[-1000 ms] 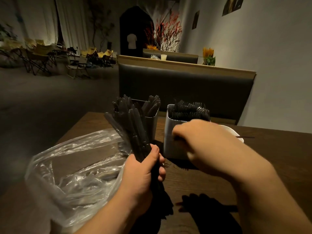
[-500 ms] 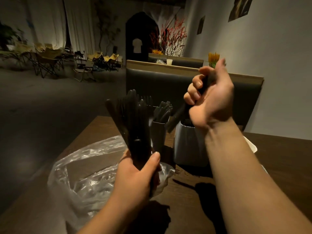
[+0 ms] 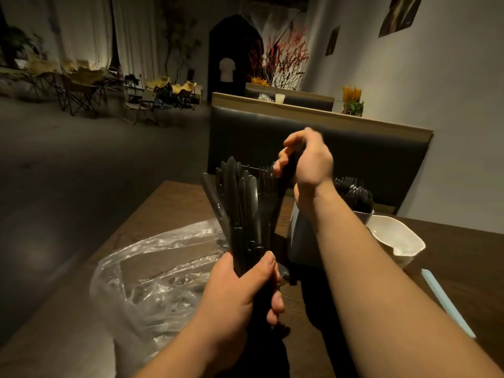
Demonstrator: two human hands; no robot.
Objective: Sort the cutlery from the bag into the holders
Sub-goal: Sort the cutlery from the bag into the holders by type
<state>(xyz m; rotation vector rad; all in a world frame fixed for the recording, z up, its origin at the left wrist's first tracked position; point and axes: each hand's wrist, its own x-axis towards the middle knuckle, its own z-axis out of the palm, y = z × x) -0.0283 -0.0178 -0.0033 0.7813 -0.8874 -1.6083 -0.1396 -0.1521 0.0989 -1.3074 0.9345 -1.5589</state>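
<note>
In the lower middle of the frame we see the left hand (image 3: pixel 240 293) gripping a bundle (image 3: pixel 241 211) of black plastic cutlery. Its thumb and fingers are wrapped tight round the handles, and the working ends fan upward toward the centre of the frame. We make out knife blades and fork tines among them. Just above and to the right of that fan, the right hand (image 3: pixel 311 165) is raised, its fingers curled round one black utensil (image 3: pixel 285 186). The utensil's free end slants down beside the bundle. That hand is blurred, so we cannot tell what kind of utensil it is or whether it touches the bundle. Behind the right forearm, right of centre, stands a pale holder (image 3: pixel 301 238) on the table (image 3: pixel 174 203). Sorted cutlery (image 3: pixel 354 192) sticks out of its top, just right of the wrist. A clear plastic bag (image 3: pixel 152 276) lies crumpled and open on the table at lower left, near the left hand, and we cannot tell what it holds. A white bowl (image 3: pixel 392 238) sits to the right of the holder, close beside it. A light-blue strip (image 3: pixel 447 301) lies on the table near the right edge. A dark padded bench (image 3: pixel 381 159) runs across behind the table.
</note>
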